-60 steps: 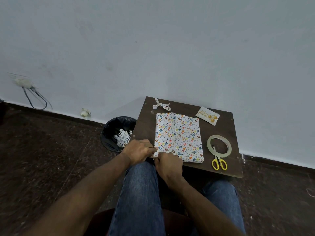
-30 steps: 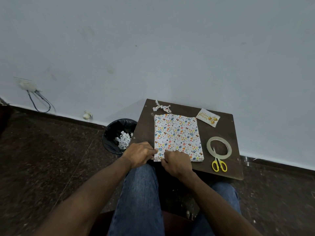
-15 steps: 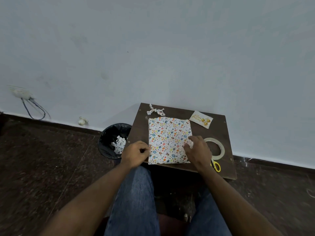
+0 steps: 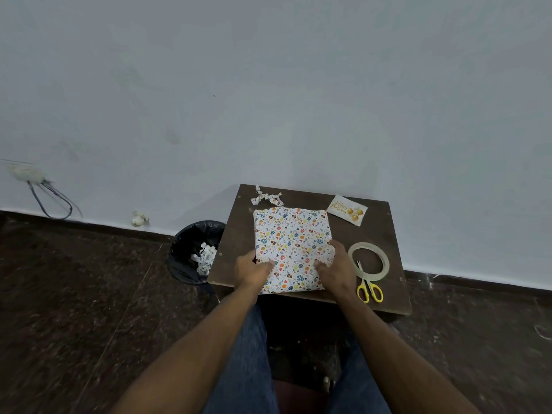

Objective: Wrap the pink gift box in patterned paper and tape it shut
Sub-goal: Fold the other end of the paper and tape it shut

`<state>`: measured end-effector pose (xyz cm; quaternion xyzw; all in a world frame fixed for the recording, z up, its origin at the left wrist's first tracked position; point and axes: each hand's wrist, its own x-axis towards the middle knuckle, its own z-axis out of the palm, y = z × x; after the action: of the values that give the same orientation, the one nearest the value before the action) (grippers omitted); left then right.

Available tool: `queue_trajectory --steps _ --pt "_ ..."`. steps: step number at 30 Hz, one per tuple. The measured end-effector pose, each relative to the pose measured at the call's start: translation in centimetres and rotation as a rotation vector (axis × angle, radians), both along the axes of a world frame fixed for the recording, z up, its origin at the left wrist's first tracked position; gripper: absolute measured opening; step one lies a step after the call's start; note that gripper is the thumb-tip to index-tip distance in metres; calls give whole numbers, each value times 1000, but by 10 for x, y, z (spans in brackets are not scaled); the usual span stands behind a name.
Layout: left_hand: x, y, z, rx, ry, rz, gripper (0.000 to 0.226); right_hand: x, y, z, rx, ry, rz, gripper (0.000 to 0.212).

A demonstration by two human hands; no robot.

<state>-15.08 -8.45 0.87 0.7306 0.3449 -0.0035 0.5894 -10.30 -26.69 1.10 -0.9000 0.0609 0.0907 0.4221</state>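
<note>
The gift box (image 4: 291,237), fully covered in white paper with small coloured prints, lies flat on the dark wooden table (image 4: 385,234). No pink shows. My left hand (image 4: 252,268) holds its near left edge, thumb on top. My right hand (image 4: 337,268) holds the near right side, thumb on top and fingers along the edge. A roll of clear tape (image 4: 369,261) lies just right of my right hand, with yellow-handled scissors (image 4: 369,286) partly inside its ring.
A birthday card (image 4: 346,210) lies at the back right of the table, and a twisted paper scrap (image 4: 267,198) at the back left. A black bin (image 4: 194,251) with paper scraps stands on the floor left of the table. The wall is right behind.
My right hand moved from the box's near left corner to its right side. My left hand shifted onto the left edge. Both now grip the box from either side.
</note>
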Motion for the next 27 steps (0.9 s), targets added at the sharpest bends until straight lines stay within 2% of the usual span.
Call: queue_trajectory --steps 4,7,10,14,18,20,27 --pt "-12 -6 6 -106 -149 91 39 -4 2 0 199 -67 -74 66" --pt "-13 -2 13 -94 -228 134 57 -9 1 9 389 -126 -130 71" --pt "-11 1 25 -41 -290 77 69 -7 0 19 501 -181 -147 75" --pt "-9 -1 40 -90 -346 26 65 -9 -4 37 474 -266 -50 56" --pt "-16 -4 43 -136 -470 -16 68 -17 -6 39 582 -264 -45 63" --pt "-19 -7 49 -131 -520 -10 70 -21 -4 39 640 -239 -40 60" --pt "-14 -35 67 -127 -603 292 63 -30 11 45 724 -307 -133 56"
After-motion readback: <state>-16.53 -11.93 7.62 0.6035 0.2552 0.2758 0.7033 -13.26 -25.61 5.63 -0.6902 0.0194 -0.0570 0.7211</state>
